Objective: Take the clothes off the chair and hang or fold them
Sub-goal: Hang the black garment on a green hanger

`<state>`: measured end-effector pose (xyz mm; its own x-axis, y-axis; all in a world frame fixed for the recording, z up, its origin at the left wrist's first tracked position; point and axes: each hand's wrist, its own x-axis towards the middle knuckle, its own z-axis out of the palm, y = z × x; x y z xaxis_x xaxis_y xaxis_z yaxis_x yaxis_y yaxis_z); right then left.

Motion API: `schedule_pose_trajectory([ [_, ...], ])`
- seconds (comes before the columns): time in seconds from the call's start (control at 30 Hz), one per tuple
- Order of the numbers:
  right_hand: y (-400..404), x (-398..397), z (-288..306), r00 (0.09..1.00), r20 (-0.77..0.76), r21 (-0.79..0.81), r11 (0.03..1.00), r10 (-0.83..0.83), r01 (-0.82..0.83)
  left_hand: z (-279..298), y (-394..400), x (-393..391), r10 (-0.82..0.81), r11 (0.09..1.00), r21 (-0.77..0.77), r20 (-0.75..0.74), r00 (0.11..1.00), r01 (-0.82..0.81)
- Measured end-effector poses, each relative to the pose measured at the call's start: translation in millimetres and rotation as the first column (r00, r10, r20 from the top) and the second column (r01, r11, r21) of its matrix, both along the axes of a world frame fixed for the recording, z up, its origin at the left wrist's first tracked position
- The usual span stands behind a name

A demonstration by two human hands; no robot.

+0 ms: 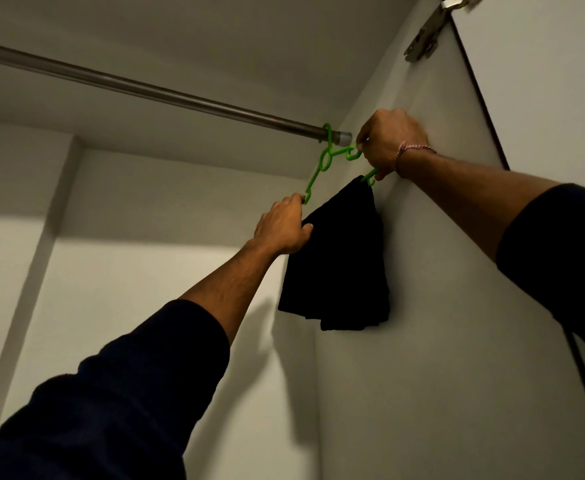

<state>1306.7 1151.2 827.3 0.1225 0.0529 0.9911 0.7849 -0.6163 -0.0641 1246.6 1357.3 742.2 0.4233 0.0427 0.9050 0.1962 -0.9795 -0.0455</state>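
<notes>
A green plastic hanger hooks over the right end of the metal wardrobe rail. A folded black garment hangs from the hanger's bar against the side wall. My left hand grips the hanger's left end and the edge of the black cloth. My right hand holds the hanger's right end, fingers curled round the green plastic. Both arms reach upward in dark sleeves. The chair is out of view.
The wardrobe's white side wall stands right behind the garment. A metal door hinge sits at the top right, with the door edge running down. A white partition rises at the back left.
</notes>
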Motion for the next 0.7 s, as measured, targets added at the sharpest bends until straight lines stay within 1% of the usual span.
schedule_pose_trajectory([
  [0.1, -3.1, -3.6, -2.8, 1.000, -0.010, -0.016, 1.000, 0.007, -0.008, -5.3, 3.4, -0.2, 0.020, 1.000, 0.001, -0.007, 1.000, -0.020],
  [0.3, -10.6, -11.8, -6.9, 0.995, -0.082, -0.049, 0.997, 0.057, -0.061, -15.6, -6.0, -3.9, 0.042, 0.999, 0.025, -0.020, 0.999, -0.041],
  [0.53, -23.1, -21.6, -17.9, 0.981, -0.135, -0.002, 0.990, 0.137, -0.139, -29.4, -11.3, -20.5, 0.060, 0.998, 0.028, -0.049, 0.997, -0.059],
  [0.63, -35.2, -32.2, -32.9, 0.970, -0.145, 0.036, 0.980, 0.197, -0.194, -39.8, -16.9, -31.5, 0.042, 0.999, 0.022, -0.048, 0.998, -0.041],
  [0.7, -43.0, -42.6, -48.8, 0.968, -0.140, 0.048, 0.978, 0.207, -0.202, -51.1, -23.9, -39.9, 0.039, 0.999, 0.024, -0.051, 0.998, -0.037],
])
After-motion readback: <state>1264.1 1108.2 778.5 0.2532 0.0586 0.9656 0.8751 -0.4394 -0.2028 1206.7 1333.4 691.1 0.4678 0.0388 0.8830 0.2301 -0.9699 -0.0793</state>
